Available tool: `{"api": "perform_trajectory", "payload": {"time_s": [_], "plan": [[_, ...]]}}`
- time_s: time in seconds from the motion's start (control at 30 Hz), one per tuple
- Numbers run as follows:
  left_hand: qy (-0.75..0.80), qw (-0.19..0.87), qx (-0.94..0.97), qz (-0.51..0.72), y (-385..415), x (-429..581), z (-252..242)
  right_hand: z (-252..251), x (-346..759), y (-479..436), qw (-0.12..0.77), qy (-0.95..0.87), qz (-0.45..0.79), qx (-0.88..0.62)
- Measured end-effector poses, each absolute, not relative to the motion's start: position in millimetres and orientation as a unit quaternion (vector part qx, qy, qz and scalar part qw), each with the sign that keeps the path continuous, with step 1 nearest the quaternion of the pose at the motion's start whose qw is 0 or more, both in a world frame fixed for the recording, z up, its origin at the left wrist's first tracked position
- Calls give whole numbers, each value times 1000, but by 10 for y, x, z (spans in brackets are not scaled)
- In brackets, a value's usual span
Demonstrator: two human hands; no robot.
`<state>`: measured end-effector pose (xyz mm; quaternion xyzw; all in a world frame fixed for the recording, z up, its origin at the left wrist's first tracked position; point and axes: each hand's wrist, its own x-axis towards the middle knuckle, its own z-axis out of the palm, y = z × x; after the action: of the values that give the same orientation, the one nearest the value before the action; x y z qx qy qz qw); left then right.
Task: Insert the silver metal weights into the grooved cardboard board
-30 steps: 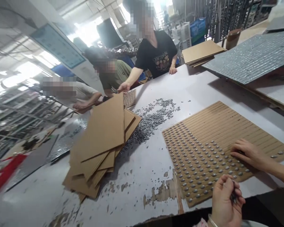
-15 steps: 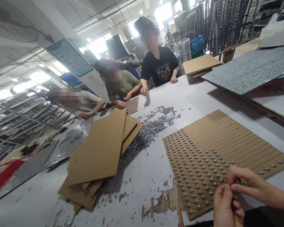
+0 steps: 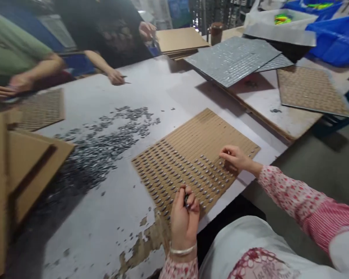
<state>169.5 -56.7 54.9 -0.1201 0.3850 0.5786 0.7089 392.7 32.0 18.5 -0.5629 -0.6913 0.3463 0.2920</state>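
A brown ribbed board lies on the white table in front of me, its near half studded with rows of small grey metal pieces. My left hand hovers over the board's near edge, fingers curled round a few dark metal pieces. My right hand rests on the board's right part, fingertips pinched down on a row; what it pinches is too small to make out. A loose heap of the same metal pieces spreads on the table left of the board.
Cardboard sheets are stacked at the left. Other people's hands work at the far side beside another ribbed board. Grey filled panels and a further board lie at the right, blue bins behind.
The view has swung down and to the right. My right hand moved from beside my left hand out onto the board's right part; my left hand stays closed on its pieces.
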Motion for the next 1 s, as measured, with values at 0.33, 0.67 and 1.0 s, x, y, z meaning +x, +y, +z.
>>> {"api": "perform_trajectory", "payload": {"time_s": [0.33, 0.67, 1.0], "plan": [[442, 766, -84, 459, -865, 2058, 461, 169, 3913, 371, 180, -779, 235, -552], [432, 765, -68, 473, -881, 2149, 435, 123, 3853, 310, 208, -780, 197, -556], [408, 761, -64, 500, -844, 2252, 386, 565, 3668, -113, 252, -790, 474, -295]]}}
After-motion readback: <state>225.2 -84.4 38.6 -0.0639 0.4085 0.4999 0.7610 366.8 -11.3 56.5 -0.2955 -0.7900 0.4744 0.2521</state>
